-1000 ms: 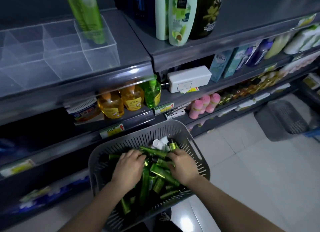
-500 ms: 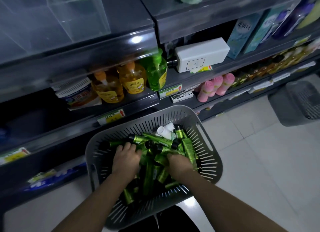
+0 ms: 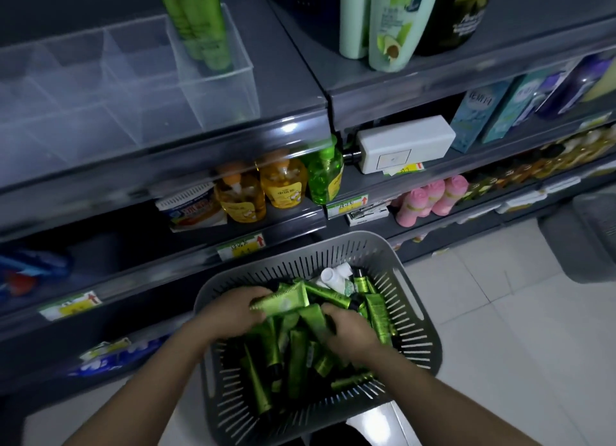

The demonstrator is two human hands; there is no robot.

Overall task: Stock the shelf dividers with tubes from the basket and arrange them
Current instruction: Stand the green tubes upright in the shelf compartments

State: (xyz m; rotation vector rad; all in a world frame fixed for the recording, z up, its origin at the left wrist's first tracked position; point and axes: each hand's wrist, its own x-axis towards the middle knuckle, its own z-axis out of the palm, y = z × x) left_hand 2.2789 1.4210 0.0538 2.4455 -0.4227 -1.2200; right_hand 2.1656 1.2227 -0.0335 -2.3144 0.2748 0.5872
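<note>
Head view: in the grey basket [image 3: 293,265], my left hand [image 3: 230,314] grips a green tube [image 3: 282,299]; my right hand [image 3: 351,332] curls round a second tube [image 3: 311,316].

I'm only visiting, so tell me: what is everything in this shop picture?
basket: one, grey, in front of the lower shelves
green tubes: many, green, piled in the basket
white tubes: two, white, at the basket's far side
dividers: one set, clear, top shelf, left
tall tubes: at least two, green, upright in the rightmost divider compartment
shampoo bottles: three, two pale green and one dark, top shelf, right
pump bottles: three, two yellow and one green, shelf below the dividers
pink bottles: three, pink, lower shelf, right
hands: left hand and right hand, in the basket, each gripping green tubes
</note>
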